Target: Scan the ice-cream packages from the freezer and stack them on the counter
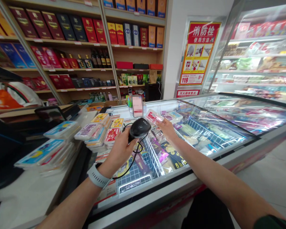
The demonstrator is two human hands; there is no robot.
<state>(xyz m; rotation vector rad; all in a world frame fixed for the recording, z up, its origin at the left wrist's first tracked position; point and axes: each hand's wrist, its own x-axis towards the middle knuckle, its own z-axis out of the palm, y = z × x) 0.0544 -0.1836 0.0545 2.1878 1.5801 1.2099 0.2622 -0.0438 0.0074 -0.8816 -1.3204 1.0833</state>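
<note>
My left hand [121,149], with a watch [98,176] on its wrist, is closed around a black handheld barcode scanner [140,128]. The scanner's black cable [135,159] loops down over the freezer glass. To its right, my right hand [167,128] grips the edge of a flat red and white package [153,117], just beyond the scanner's head. Stacks of similar flat packs in purple [87,131], red [111,135] and yellow [100,118] lie to the left of my left hand.
Below my hands is a glass-topped chest freezer [219,127] with wire baskets [154,156] inside. More blue flat packs [44,151] are piled on the left counter [21,197]. Shelves of boxed bottles [62,25] line the back wall. A person's sleeve [20,93] shows at left.
</note>
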